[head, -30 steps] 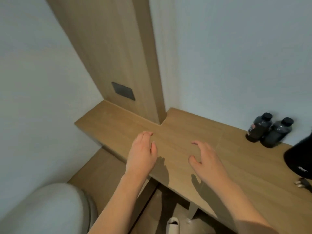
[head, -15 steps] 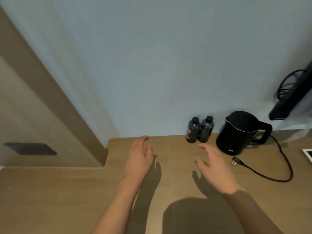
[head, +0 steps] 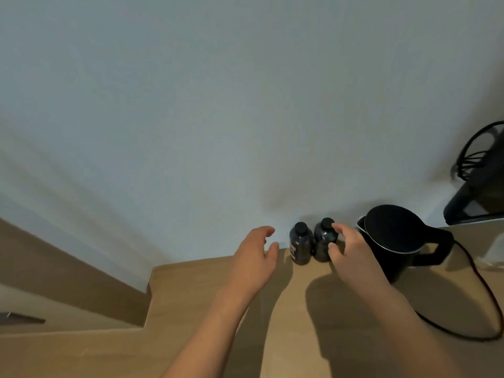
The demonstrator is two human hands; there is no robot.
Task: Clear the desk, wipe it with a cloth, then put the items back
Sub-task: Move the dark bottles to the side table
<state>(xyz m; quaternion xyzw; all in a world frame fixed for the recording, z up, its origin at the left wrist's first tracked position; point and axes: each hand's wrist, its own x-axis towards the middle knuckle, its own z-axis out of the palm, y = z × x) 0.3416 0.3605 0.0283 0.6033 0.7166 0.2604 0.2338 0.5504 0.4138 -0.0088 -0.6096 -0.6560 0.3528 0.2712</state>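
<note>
Two small dark bottles with black caps stand side by side against the wall on the wooden desk [head: 191, 350]. The left bottle [head: 300, 245] has a red-and-white label. My right hand [head: 351, 252] is at the right bottle [head: 322, 238], fingers curled around its right side, thumb and fingertips touching or nearly touching it. My left hand [head: 255, 257] hovers open just left of the left bottle, a small gap between them. A black electric kettle [head: 401, 241] stands right of the bottles, partly behind my right hand.
The kettle's dark cord [head: 488, 301] loops across the desk at the right. A wooden panel [head: 68, 282] juts out at the left, with a dark plate [head: 21, 319] on it. A black object with cables [head: 480, 184] sits at the far right.
The view has swung right and forward, from the desk corner toward the wall. Both hands have moved up to the bottles; my right hand has come to the right bottle.
</note>
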